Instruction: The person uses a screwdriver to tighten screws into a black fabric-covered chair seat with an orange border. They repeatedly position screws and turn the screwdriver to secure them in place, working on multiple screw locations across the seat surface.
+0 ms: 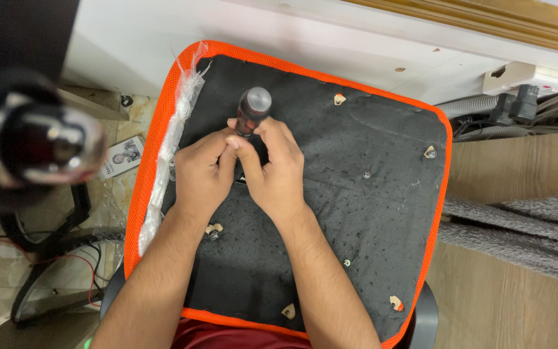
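An upturned chair seat (369,213) lies in front of me, black fabric underside with an orange mesh rim. A screwdriver (253,110) with a black and clear handle stands upright on the seat's upper middle. My right hand (278,169) is wrapped around its shaft just below the handle. My left hand (203,171) presses against the right hand, its fingers touching the shaft low down. The screwdriver's tip is hidden behind my fingers. Small screws (367,174) and torn holes (430,152) dot the black fabric.
A blurred chrome chair column (40,145) looms at the left, with a wheeled base (53,258) on the floor below it. Crumpled clear plastic (169,139) hangs along the seat's left rim. A white board (292,45) lies behind; grey hoses and a plug (511,106) sit at the right.
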